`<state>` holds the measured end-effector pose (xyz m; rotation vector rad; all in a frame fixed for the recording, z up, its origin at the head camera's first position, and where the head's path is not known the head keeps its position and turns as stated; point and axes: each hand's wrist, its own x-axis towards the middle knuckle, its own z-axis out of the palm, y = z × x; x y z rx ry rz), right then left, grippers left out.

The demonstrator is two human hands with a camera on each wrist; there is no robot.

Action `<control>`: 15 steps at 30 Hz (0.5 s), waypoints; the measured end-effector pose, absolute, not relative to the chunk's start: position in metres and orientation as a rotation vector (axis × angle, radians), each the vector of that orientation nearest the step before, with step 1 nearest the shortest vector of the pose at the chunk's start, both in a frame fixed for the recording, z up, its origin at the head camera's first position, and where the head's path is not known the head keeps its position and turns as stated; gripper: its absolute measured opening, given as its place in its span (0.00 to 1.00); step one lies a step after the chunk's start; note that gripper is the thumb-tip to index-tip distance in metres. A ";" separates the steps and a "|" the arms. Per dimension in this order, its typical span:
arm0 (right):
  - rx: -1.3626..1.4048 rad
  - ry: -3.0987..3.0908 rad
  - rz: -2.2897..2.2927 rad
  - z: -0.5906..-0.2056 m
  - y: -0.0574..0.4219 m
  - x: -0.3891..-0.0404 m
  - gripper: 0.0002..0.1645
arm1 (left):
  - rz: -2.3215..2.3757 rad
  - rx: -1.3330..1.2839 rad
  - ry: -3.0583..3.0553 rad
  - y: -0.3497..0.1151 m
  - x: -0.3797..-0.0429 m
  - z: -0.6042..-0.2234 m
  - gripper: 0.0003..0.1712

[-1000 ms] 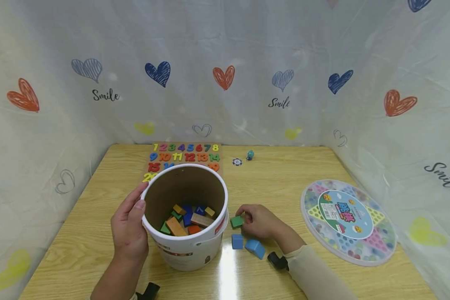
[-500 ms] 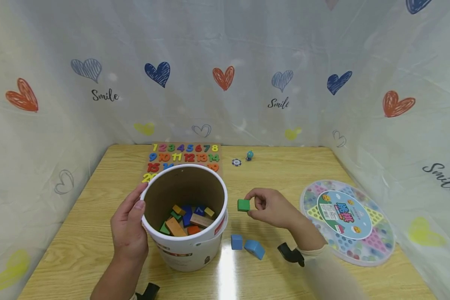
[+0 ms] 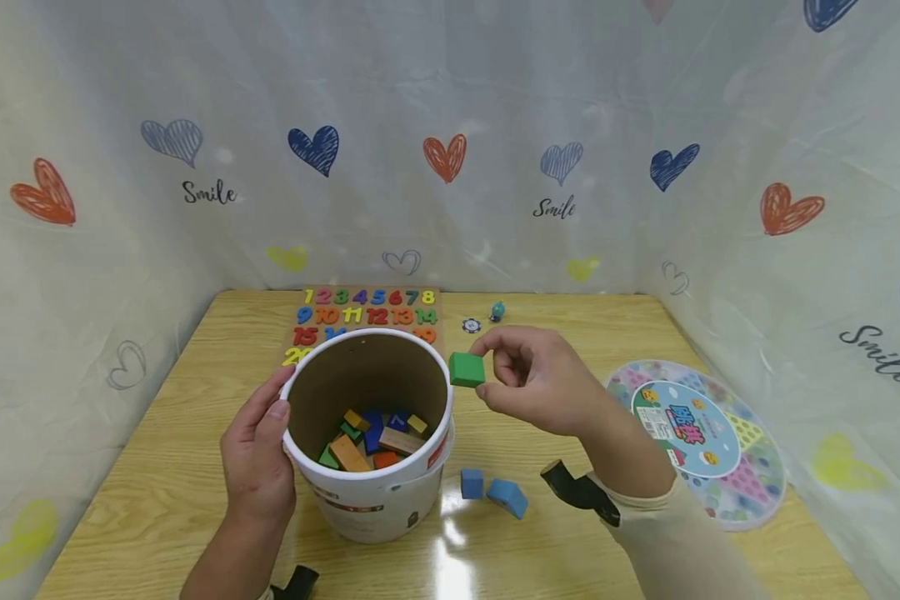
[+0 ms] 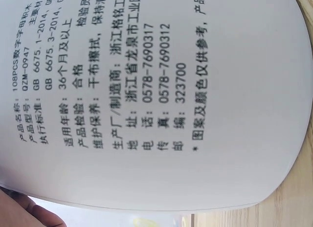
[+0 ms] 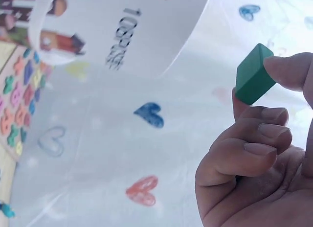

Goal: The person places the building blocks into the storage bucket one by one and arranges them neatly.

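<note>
A white bucket (image 3: 367,510) stands on the table, with several coloured wooden blocks (image 3: 351,454) lying at its bottom. My left hand (image 3: 261,450) grips the bucket's left rim, thumb and fingers on either side of the wall. In the left wrist view the bucket's printed wall (image 4: 146,90) fills most of the picture. Beside the right rim, raised above the table, my right hand (image 3: 543,379) pinches a green block (image 3: 467,370) between thumb and index finger. The right wrist view shows that green block (image 5: 254,74) with the other fingers curled below it.
On the table right of the bucket lie a blue cube (image 3: 472,483) and a blue arched block (image 3: 507,497). A number board (image 3: 367,310) is behind the bucket. A small figurine (image 3: 498,312) and a round chip (image 3: 471,326) sit farther back. At right lies a round Chinese checkers set (image 3: 757,492).
My right hand has lifted the green block off the table and carried it up to the bucket's right rim. The left hand and the bucket have stayed in place.
</note>
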<state>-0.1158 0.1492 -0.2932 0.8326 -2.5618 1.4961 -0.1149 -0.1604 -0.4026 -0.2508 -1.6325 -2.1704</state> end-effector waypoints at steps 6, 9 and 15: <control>0.907 -2.568 1.459 -0.297 0.125 -0.124 0.16 | -2.162 -0.243 -1.654 -0.161 -0.114 -0.402 0.20; 0.917 -2.583 1.407 -0.303 0.118 -0.129 0.19 | -2.162 -0.235 -1.666 -0.162 -0.114 -0.403 0.21; 0.815 -2.596 1.353 -0.308 0.125 -0.123 0.25 | -2.174 -0.238 -1.666 -0.162 -0.112 -0.402 0.21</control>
